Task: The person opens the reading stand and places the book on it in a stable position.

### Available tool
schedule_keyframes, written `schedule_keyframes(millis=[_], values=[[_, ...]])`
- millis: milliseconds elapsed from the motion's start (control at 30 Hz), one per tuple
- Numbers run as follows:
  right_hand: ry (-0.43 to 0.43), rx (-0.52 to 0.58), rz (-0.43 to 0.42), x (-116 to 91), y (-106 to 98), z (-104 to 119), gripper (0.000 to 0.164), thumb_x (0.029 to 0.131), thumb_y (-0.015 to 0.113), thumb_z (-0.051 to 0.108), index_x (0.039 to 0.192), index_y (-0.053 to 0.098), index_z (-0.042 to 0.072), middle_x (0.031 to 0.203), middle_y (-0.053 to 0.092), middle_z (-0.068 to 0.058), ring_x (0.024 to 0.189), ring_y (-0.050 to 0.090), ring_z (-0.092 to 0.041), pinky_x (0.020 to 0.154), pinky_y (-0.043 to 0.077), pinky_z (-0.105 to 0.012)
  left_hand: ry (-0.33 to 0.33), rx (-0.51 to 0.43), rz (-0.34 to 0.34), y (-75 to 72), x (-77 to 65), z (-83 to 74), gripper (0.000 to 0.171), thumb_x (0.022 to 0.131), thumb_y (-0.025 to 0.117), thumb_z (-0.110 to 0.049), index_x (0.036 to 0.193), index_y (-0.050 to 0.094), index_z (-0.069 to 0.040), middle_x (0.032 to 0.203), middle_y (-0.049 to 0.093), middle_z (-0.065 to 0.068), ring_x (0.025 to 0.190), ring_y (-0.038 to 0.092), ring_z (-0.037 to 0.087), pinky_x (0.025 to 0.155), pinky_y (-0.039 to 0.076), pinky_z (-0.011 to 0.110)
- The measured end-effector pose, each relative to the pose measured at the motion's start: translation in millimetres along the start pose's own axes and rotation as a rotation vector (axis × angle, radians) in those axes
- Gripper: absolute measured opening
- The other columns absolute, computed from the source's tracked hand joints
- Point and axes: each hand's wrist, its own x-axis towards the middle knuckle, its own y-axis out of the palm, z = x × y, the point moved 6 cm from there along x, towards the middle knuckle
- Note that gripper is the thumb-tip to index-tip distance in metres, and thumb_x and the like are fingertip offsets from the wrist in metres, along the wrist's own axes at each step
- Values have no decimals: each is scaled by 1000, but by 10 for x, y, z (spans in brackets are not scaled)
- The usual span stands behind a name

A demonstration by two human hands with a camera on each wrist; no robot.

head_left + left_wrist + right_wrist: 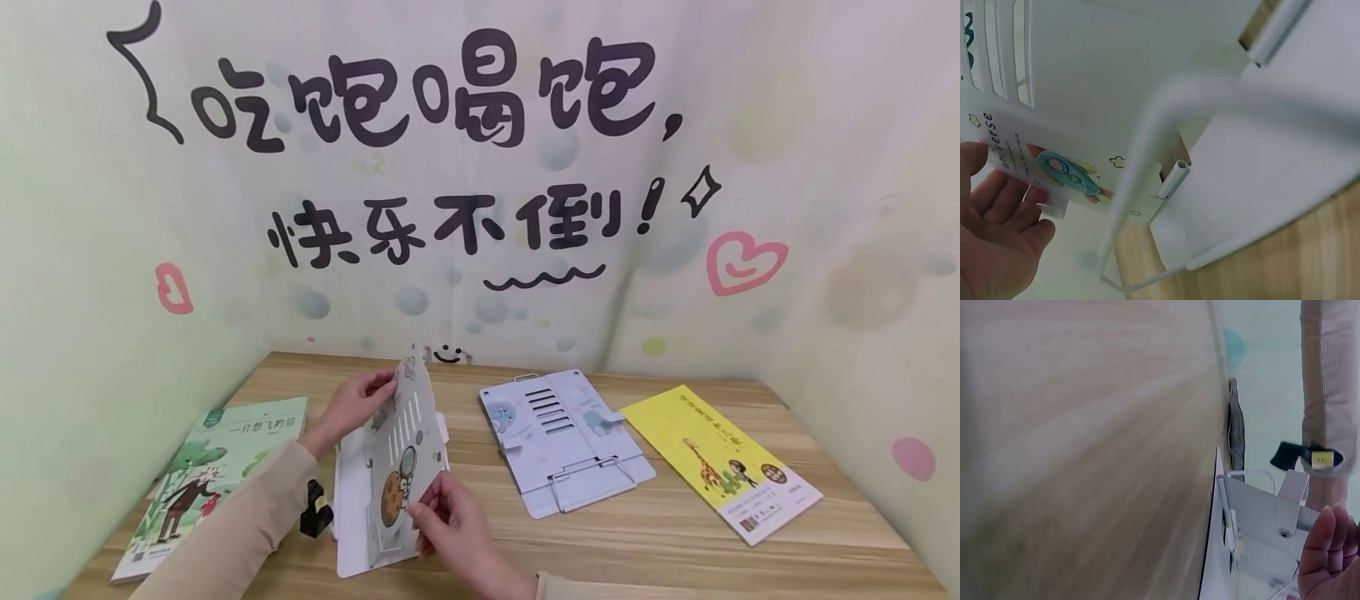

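A white folding book stand (408, 433) with slots and a cartoon astronaut print stands partly unfolded, its panel raised over a flat white base (354, 500) on the table. My left hand (360, 404) grips the panel's upper left edge; the left wrist view shows that hand (997, 231) beside a rocket print (1069, 172), with a blurred wire support (1210, 94) in front. Lower down, my right hand (453, 521) holds the panel's right edge, thumb on the printed face. In the right wrist view the right hand's fingers (1329, 544) are beside the stand (1260, 506).
Left of the stand lies a green picture book (255, 450). A second white book stand (555, 450) lies flat to the right, its wire support folded out in front. Beyond it is a yellow book (720, 458). Printed cloth walls (465, 317) border the wooden table (465, 400).
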Motion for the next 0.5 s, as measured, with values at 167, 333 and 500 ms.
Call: schedule_keyframes(millis=[167,333,500], values=[[-3,-42,-56,57,-190,10,16,92,57,7,91,49,-6,73,53,-1,54,52,-5,51,48,-16,-70,-32,-49,-97,-55,96,45,99,48,-26,136,44,-1,132,51,21,120,50,34,100,43,44],[6,-64,-112,119,-354,2,16,92,58,7,92,49,-6,74,54,-2,57,54,-7,53,51,-20,-66,-26,-119,-184,-113,156,45,97,52,-24,134,45,1,131,53,23,117,53,34,98,45,42],[-6,-101,-156,162,-473,26,16,91,60,7,91,51,-7,72,55,-5,59,56,-8,54,53,-23,-89,-37,-174,-249,-186,213,45,96,54,-22,133,46,1,130,54,23,117,54,34,98,45,42]])
